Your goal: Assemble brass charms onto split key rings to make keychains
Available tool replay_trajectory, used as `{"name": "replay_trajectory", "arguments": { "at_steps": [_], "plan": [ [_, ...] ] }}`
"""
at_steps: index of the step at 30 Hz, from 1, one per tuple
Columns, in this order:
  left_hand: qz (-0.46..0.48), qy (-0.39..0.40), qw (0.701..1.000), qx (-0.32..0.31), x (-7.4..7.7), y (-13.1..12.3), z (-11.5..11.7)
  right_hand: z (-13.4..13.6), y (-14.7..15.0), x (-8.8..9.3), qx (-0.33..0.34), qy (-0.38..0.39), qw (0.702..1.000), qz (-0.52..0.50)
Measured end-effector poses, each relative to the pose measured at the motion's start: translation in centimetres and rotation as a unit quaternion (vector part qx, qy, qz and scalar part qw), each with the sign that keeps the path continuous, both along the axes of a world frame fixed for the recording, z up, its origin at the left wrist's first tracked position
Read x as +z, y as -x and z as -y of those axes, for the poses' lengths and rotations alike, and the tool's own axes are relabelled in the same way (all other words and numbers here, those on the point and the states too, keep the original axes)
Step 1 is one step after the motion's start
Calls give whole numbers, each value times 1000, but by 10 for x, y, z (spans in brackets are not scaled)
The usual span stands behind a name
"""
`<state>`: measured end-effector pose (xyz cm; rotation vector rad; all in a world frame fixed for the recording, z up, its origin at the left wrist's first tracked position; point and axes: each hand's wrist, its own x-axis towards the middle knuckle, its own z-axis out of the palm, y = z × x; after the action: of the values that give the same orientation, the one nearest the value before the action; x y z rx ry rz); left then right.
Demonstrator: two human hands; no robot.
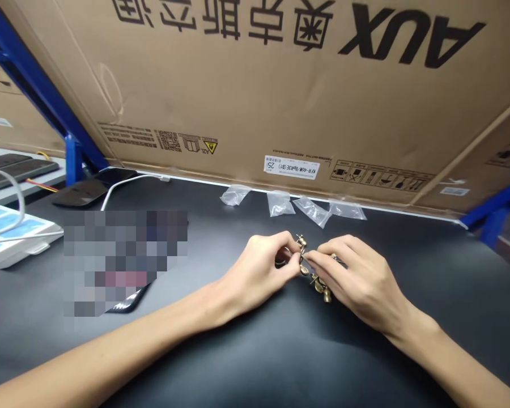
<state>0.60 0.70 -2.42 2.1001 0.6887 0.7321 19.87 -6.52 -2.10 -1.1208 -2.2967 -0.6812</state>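
A brass-coloured cluster of small metal fittings (318, 281) is pinched by the curled fingers (287, 242) of the left hand (255, 272) and right hand (357, 277); a slackened grip could let it fall onto the matt black table (221, 238)

**Workshop bench beside a big carton**

I'm at a workshop or assembly bench, not in a home. The black surface (280, 362) runs up against a huge AUX carton (280, 102) printed with a model label and handling symbols, and a blue steel rack frame (38, 85) stands at its left. Small clear plastic bags (280, 204) lie along the back edge, red and yellow wires (40, 182) show at the left, and small brass parts (318, 286) sit between my left hand (257, 272) and right hand (352, 277).
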Motion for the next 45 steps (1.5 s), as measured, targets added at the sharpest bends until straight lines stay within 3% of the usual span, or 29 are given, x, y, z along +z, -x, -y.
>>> {"name": "replay_trajectory", "arguments": {
  "at_steps": [3,6,9,13,17,24,29,35,40,45],
  "plan": [
    [17,20,1000,8,3,-2,2,2,2,3,9,-36,997,67],
    [37,50,998,28,5,-2,0,2,0,3,-8,-29,999,19],
    [66,77,993,54,6,-1,-7,0,-2,-1,-70,20,994,-80],
    [108,113,985,69,8,1,-14,-4,0,-10,-117,141,978,-101],
    [138,150,977,70,6,1,-15,-4,5,-17,-114,200,968,-98],
    [145,170,972,67,5,-1,-15,-1,6,-14,-82,222,968,-80],
    [128,152,978,63,7,0,-13,0,5,-10,-82,225,956,-170],
    [65,61,995,48,7,0,-5,2,8,3,-125,248,897,-344],
    [31,-43,999,7,4,-1,1,4,11,5,-111,258,885,-371],
    [23,-74,997,-8,1,0,0,6,11,2,-96,244,887,-379]
  ]
}}
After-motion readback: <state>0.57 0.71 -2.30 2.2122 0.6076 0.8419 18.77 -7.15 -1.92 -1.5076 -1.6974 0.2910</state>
